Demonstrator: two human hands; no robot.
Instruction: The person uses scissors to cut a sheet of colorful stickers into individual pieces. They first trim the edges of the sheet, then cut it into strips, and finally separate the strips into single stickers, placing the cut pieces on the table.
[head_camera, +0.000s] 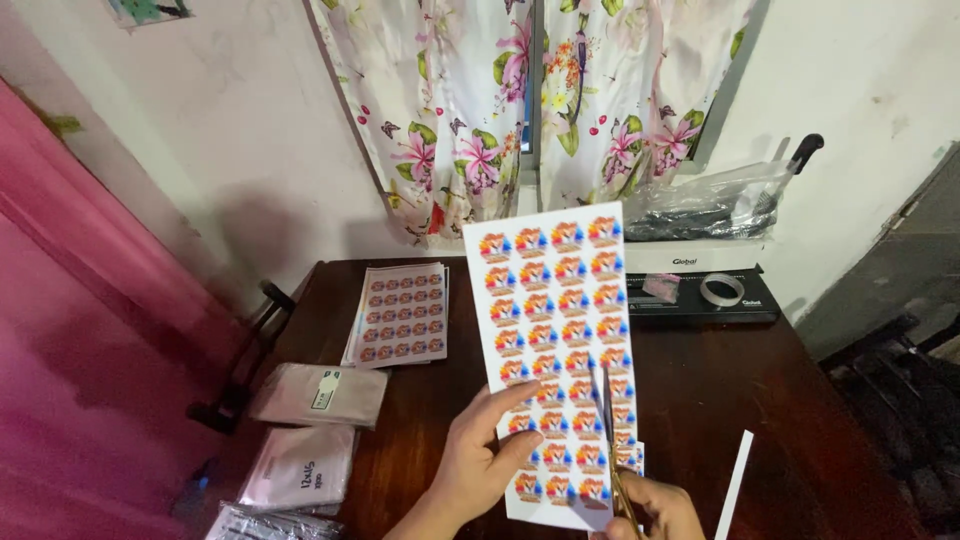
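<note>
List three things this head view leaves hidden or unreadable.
1. Right hand: cut off by the bottom edge, so its grip on the scissors is unseen.
2. Sticker sheet: pictures too small to identify.
3. Packets: lowest one cropped at the frame edge.

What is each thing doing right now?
Sticker sheet: upright, partly cut along the right side.
Left hand: gripping the sheet.
Right hand: holding scissors.
Scissors: blades open around the sheet.
Sticker stack: flat on the table.
Paper strip: cut loose, lying on the table.
</note>
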